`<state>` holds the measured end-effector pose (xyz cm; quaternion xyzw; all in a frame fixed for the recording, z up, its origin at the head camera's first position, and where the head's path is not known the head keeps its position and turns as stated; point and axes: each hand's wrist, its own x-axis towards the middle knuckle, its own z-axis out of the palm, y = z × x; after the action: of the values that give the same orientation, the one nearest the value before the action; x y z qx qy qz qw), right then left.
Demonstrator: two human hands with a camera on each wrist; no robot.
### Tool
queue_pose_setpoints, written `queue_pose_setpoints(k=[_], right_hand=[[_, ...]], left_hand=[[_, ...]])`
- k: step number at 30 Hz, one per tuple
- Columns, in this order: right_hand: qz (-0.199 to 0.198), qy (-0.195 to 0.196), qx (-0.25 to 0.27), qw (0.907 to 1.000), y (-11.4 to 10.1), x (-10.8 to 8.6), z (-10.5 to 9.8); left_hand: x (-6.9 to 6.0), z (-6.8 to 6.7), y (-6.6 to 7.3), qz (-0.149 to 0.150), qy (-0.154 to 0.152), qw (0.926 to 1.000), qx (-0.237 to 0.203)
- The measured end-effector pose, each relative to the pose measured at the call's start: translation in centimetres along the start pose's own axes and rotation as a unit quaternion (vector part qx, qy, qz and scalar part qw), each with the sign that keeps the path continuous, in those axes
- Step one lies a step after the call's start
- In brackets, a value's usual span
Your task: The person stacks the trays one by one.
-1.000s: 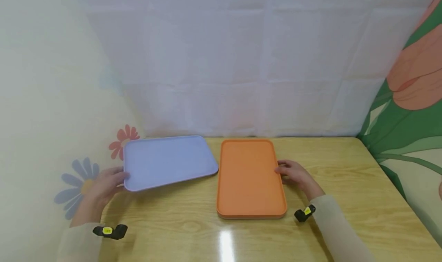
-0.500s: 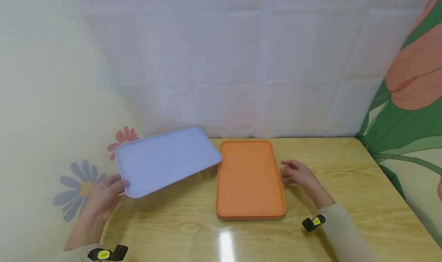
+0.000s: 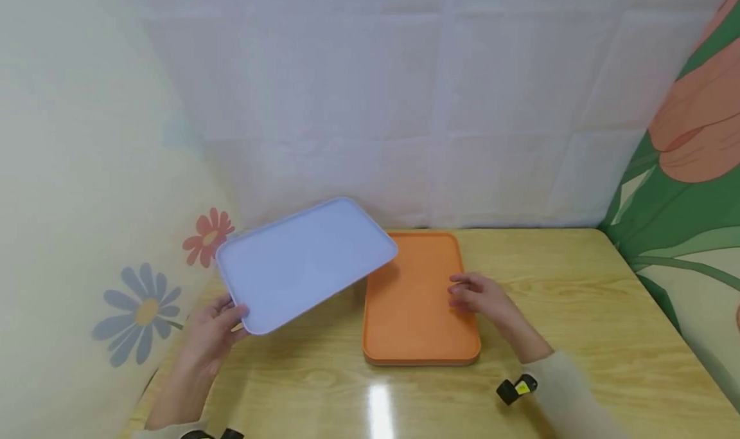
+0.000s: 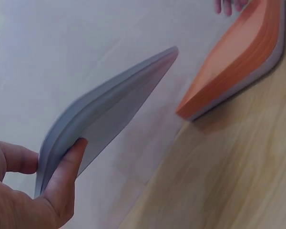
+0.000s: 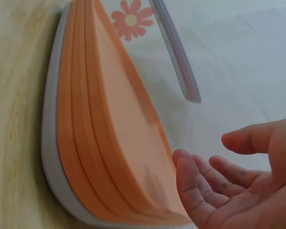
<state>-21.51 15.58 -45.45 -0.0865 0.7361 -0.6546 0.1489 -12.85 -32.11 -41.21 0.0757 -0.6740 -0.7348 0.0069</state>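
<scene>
A light blue-purple tray (image 3: 306,262) is held up off the table, tilted, by my left hand (image 3: 211,330), which pinches its near left corner between thumb and fingers. Its far right corner overlaps the left edge of an orange tray (image 3: 419,310) in the head view. In the right wrist view several orange trays (image 5: 119,133) lie stacked on a pale purple one (image 5: 50,143). Over the right side of this stack hovers my right hand (image 3: 482,301), fingers loosely bent, holding nothing. The left wrist view shows the lifted tray's underside (image 4: 105,119) and my fingers gripping its rim.
The stack stands on a wood-grain table (image 3: 549,278). A white cloth wall (image 3: 405,105) rises behind the table's back edge. On the left is a wall with painted flowers (image 3: 144,313), and on the right a floral panel (image 3: 665,233).
My left hand has raised and tilted the blue-purple tray and brought it right toward the stack. My right hand has let go of the stack's right edge, drawn back, then come over it.
</scene>
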Motion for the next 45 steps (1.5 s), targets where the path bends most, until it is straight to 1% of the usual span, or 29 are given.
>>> queue_pose_setpoints(k=[3, 6, 11, 13, 16, 19, 22, 26, 30, 33, 36, 38, 40, 43, 45], right_hand=[[-0.006, -0.006, 0.022, 0.9997, 0.0, 0.0, 1.0], [-0.011, -0.004, 0.052, 0.9986, 0.1, 0.0, 1.9], [-0.019, -0.012, 0.095, 0.9952, 0.4, 0.1, 3.7], [-0.016, -0.013, 0.125, 0.9920, 0.6, 0.1, 4.4], [-0.007, 0.003, 0.177, 0.9843, 0.7, 0.3, 5.5], [0.002, 0.023, 0.228, 0.9734, 0.6, 0.4, 6.4], [0.014, 0.039, 0.274, 0.9609, 0.2, 0.4, 7.2], [0.022, 0.042, 0.330, 0.9426, -0.2, 0.5, 7.9], [0.018, 0.038, 0.376, 0.9258, -0.7, 0.5, 8.6], [0.011, 0.044, 0.399, 0.9158, -1.0, 0.5, 9.0], [0.006, 0.059, 0.419, 0.9059, -1.3, 0.5, 9.3], [0.004, 0.070, 0.430, 0.9003, -1.4, 0.6, 9.5], [0.001, 0.083, 0.434, 0.8972, -1.5, 0.7, 9.7], [0.000, 0.105, 0.433, 0.8953, -1.6, 0.9, 9.7], [0.001, 0.119, 0.426, 0.8969, -1.5, 1.0, 9.7]], left_hand=[[-0.5, 1.6, -0.1, -0.007, 0.002, 1.0000, -0.004], [-0.8, 3.1, -0.2, -0.013, 0.008, 0.9999, -0.005], [-0.9, 5.1, -0.5, -0.021, 0.011, 0.9997, -0.010], [-0.8, 5.9, -0.6, -0.025, 0.010, 0.9995, -0.017], [-0.7, 7.0, -0.6, -0.029, 0.009, 0.9992, -0.027], [-0.6, 8.0, -0.6, -0.034, 0.011, 0.9989, -0.032], [-0.4, 8.8, -0.8, -0.032, 0.014, 0.9984, -0.043], [-0.2, 9.7, -1.1, -0.028, 0.021, 0.9975, -0.061], [0.0, 10.4, -1.4, -0.024, 0.022, 0.9972, -0.068], [0.0, 11.1, -1.6, -0.018, 0.023, 0.9971, -0.070], [0.1, 11.8, -2.0, -0.011, 0.024, 0.9967, -0.076], [0.0, 12.2, -2.3, -0.008, 0.029, 0.9966, -0.076], [0.0, 12.8, -2.7, -0.003, 0.033, 0.9968, -0.073], [-0.2, 13.7, -3.5, 0.001, 0.037, 0.9978, -0.055], [-0.3, 14.3, -4.0, 0.003, 0.036, 0.9981, -0.049]])
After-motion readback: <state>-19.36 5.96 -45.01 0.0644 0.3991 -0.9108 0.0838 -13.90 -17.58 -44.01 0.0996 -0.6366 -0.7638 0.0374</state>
